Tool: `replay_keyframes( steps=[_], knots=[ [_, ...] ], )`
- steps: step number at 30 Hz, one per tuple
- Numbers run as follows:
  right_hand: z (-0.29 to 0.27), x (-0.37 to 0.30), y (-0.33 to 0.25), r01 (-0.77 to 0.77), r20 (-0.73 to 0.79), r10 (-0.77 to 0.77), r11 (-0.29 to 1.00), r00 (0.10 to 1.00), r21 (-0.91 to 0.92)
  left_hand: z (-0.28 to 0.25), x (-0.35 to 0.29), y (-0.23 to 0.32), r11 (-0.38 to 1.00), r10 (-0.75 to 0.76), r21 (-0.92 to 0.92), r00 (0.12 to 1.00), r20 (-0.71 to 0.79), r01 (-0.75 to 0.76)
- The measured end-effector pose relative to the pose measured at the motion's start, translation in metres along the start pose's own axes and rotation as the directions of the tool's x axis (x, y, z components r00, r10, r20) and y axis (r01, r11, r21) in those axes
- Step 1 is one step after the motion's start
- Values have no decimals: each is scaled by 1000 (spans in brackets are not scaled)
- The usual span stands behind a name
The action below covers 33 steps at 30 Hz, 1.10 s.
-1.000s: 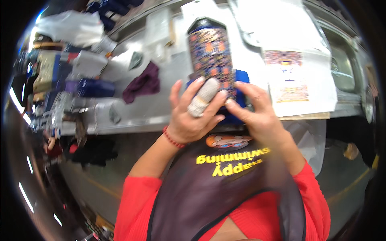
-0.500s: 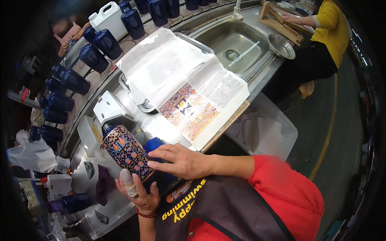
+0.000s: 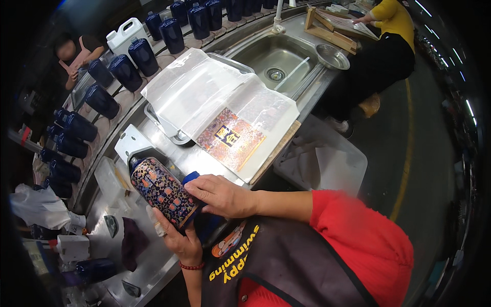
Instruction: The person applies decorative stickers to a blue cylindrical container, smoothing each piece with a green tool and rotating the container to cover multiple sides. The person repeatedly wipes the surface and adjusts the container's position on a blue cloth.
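Note:
A dark blue bottle with a colourful floral covering lies tilted, its neck in the notch of a white holder. Around its lower end my left hand is closed, one finger along the side and the thumb by the base; a fingertip wears a pale cover. My right hand presses its fingers together against the bottle's right side; some fingertips are hidden. Beside that hand a bright blue thing shows, partly covered. A patterned sheet lies on a white board, under folded-back translucent paper.
Plain blue bottles line the curved bench at left and back, near a white jug. A sink and metal bowl are behind. Below the board stands a plastic bin. Two other people work nearby, one in yellow.
My left hand has closed in around the bottle's base. My right hand's fingers have drawn together on its side. The whole view has shifted slightly.

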State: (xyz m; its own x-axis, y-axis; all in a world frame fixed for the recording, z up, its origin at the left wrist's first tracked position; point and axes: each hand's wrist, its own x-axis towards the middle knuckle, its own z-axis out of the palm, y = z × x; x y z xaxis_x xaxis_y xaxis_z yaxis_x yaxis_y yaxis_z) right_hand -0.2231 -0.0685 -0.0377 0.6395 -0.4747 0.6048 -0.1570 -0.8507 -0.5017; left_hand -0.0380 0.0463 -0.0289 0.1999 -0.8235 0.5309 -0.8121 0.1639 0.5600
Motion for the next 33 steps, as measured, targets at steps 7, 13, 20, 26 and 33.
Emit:
replay_keyframes(
  steps=[7,13,20,26,33],
  knots=[
    [7,-1,-5,8,-35,-11,995,999,-97,3,0,-4,997,72,39,996,-47,-70],
    [14,-1,-12,9,-98,-22,991,995,-132,-1,0,-7,988,97,125,994,-46,-91],
    [16,-5,-7,-22,-90,13,994,996,-110,5,-3,-11,982,103,168,992,-77,-89],
    [-14,0,-9,89,-172,-86,996,981,14,-13,-4,28,987,65,-134,988,-141,-84],
    [-67,10,-37,-117,137,-49,289,989,950,-19,18,94,114,88,-972,973,214,204]
  ],
)
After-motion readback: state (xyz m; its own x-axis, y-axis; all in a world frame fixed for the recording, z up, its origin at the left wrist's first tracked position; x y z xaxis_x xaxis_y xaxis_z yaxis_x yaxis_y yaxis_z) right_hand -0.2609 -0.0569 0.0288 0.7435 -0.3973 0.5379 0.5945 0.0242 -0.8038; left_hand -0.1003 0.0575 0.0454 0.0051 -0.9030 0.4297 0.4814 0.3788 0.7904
